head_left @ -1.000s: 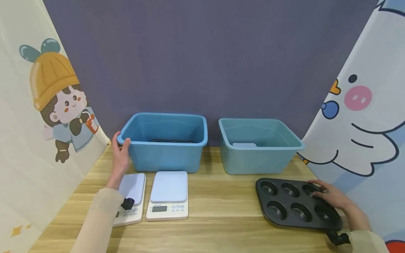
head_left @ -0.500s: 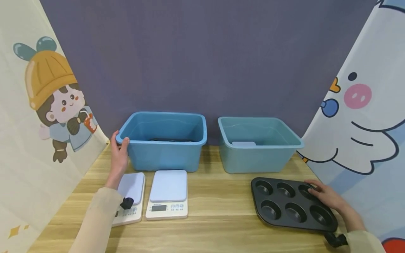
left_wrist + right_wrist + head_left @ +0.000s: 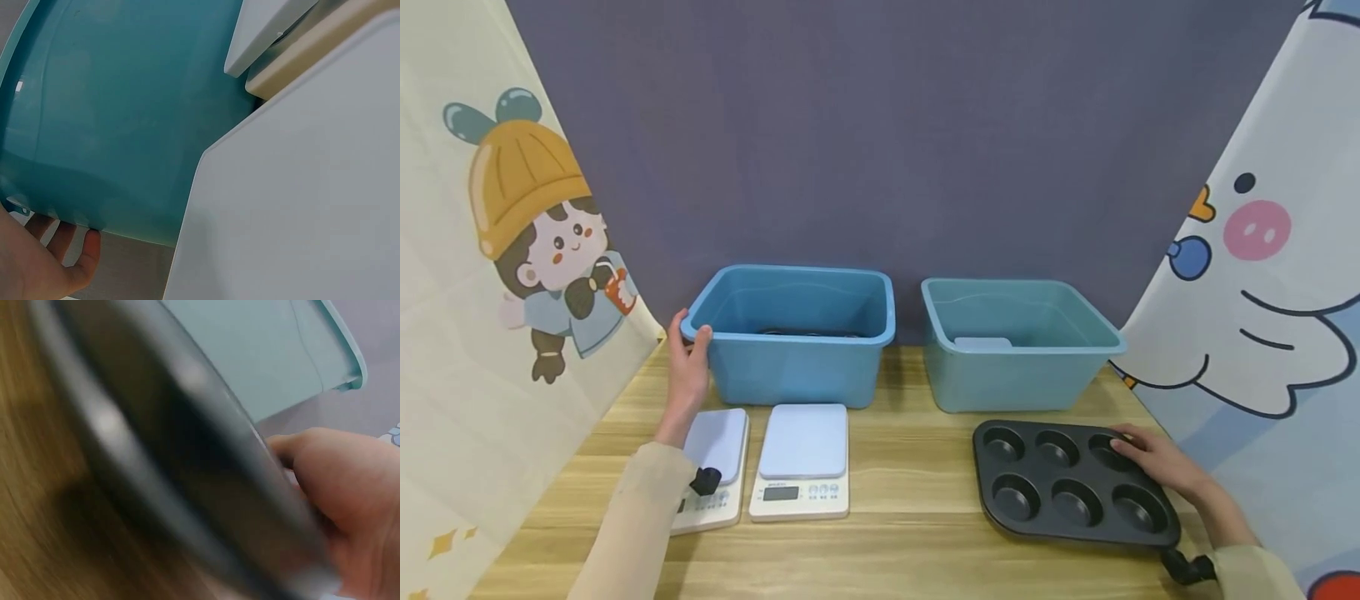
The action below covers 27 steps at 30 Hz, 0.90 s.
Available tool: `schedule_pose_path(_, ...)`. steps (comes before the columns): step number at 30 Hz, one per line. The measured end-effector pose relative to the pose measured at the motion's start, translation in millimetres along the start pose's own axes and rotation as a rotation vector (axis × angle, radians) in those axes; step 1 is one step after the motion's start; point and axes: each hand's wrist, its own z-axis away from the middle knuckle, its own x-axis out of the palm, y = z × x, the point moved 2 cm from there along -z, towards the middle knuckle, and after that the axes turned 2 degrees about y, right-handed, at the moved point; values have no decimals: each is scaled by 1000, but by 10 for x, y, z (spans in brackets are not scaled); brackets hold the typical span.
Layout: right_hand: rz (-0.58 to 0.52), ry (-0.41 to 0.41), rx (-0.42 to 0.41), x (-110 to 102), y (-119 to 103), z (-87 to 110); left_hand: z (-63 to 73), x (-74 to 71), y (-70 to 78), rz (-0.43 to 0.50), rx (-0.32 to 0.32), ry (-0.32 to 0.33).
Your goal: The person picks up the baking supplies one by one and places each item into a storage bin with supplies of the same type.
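Observation:
My left hand (image 3: 688,375) grips the left front corner of the blue bin (image 3: 793,367), thumb on the outside near the rim. In the left wrist view, the fingers (image 3: 91,256) lie right at the bin's edge. On the right, my right hand (image 3: 1165,460) holds the black muffin pan (image 3: 1075,467) by its far right side, thumb over the top near a corner cup. Its other fingers are mostly hidden behind and under the pan. The right wrist view has the pan (image 3: 187,437) large and blurred, tilted, with the hand (image 3: 350,494) at its edge.
Two white kitchen scales stand before the blue bin: the left scale (image 3: 715,446), partly behind my sleeve, and the right scale (image 3: 802,442). A green bin (image 3: 1015,379) with a pale flat thing (image 3: 982,342) inside stands behind the pan. Printed cloths hang on both sides.
The muffin pan has slid leftward with my right hand, nearer to the middle of the table. My left hand keeps its place at the blue bin's corner.

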Motion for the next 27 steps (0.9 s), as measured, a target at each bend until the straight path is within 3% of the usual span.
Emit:
schedule_pose_path(9, -44, 99, 21, -35, -222, 37, -4, 3, 19, 5, 8, 11)
schedule_pose_path(14, 9, 179, -23, -84, -395, 47, -1, 9, 29, 20, 19, 12)
schedule_pose_path(27, 6, 271, -132, -156, -736, 90, 2, 3, 22, 13, 6, 11)
